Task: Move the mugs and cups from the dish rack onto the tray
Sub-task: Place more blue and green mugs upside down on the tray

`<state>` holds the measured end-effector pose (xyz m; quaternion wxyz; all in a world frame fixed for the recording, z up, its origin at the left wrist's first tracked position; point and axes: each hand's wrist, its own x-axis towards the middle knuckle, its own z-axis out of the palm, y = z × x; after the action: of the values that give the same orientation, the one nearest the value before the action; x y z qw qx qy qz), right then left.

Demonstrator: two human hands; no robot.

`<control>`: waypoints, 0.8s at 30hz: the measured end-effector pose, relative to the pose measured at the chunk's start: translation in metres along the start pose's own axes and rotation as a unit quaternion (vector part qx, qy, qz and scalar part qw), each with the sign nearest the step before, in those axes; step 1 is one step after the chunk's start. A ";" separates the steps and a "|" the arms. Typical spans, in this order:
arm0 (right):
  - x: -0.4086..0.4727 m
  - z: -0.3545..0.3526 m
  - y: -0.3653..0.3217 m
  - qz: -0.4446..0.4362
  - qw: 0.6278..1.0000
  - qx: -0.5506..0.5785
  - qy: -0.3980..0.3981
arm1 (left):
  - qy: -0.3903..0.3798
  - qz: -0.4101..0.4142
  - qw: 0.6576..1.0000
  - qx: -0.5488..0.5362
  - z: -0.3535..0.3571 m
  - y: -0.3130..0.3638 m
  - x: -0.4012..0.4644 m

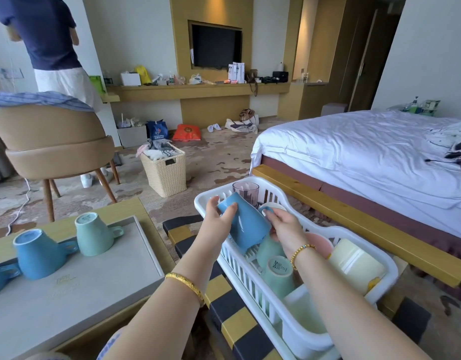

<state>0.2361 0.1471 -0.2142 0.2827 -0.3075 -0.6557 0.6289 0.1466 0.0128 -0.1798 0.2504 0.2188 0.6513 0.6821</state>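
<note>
A blue mug (246,222) is tilted over the far end of the white dish rack (297,331). My left hand (216,219) grips its base end. My right hand (285,224) holds its handle side. Inside the rack lie two green mugs (278,271), a pale yellow cup (355,266), a pink piece (320,242), a white cup (306,310) and a dark glass (245,191). The grey tray (76,294) at left carries a green mug (94,235) and two blue mugs (39,254), all upside down.
The rack sits on a black-and-yellow checked bench (224,302). A bed (367,152) with a wooden footboard stands at right. A tan chair (55,146), a wicker basket (165,172) and a standing person (50,45) are beyond the tray.
</note>
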 end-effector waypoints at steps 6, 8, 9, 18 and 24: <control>-0.005 0.014 -0.026 -0.028 0.997 0.067 0.028 | 0.032 0.014 0.999 0.017 -0.007 0.018 0.000; -0.008 0.029 -0.039 -0.046 0.997 0.056 0.007 | 0.055 0.013 0.998 0.027 -0.020 0.029 0.000; -0.009 0.039 -0.045 -0.055 0.997 0.048 -0.008 | 0.071 0.009 0.997 0.033 -0.029 0.034 -0.001; -0.043 0.168 -0.072 -0.083 0.984 -0.035 -0.154 | 0.225 -0.018 0.973 0.042 -0.159 0.050 -0.024; -0.069 0.279 -0.031 -0.077 0.962 -0.159 -0.207 | 0.313 0.068 0.936 0.146 -0.249 0.018 -0.066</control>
<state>0.0682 -0.0873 -0.1962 0.1361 -0.1602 -0.8133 0.5426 0.0419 -0.2229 -0.1737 -0.0475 0.0721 0.7727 0.6288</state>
